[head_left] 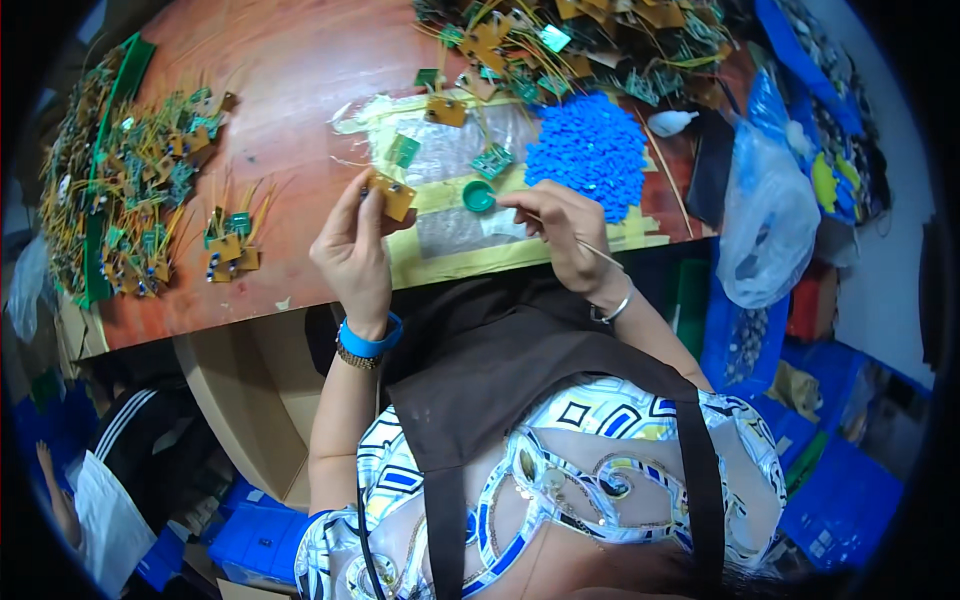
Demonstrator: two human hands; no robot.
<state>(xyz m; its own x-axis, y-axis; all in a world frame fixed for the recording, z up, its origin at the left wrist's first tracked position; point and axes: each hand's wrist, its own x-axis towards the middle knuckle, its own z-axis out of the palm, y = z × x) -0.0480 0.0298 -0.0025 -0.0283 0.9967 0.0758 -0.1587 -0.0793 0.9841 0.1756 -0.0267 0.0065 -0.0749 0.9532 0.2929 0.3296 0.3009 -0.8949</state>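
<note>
The tan, flat, squarish circuit board [393, 198] is off the table, upheld at the near edge of the work area in the left hand [357, 255], whose thumb and fingers pinch it by its left side. It looks light and stiff, not slippery, though the small dark parts mounted on it would probably bend or snap under pressure, so the bare edges seem the best hold. The right hand [565, 235] is closed in a pen-like grip around a thin, pale, rigid stick [600, 256], likely wooden and nearly weightless; its tip points left at a shallow, round, smooth green cup [476, 203], and whether they touch I cannot tell. The cup looks like light plastic, easily nudged, best steadied by its rim. Under it, crinkled clear plastic film edged with matte yellow tape covers part of the glossy reddish-brown wooden table [270, 60]. Just beyond the cup lies a green rectangular circuit board with small components [492, 161]; to the right spreads a grainy heap of small, hard-looking bright blue pieces [587, 150]. Far right, a tangled mass of tan and green boards with thin, springy wires [600, 45] would likely snag when lifted; a similar wiry cluster [150, 190] sits at left.
</note>
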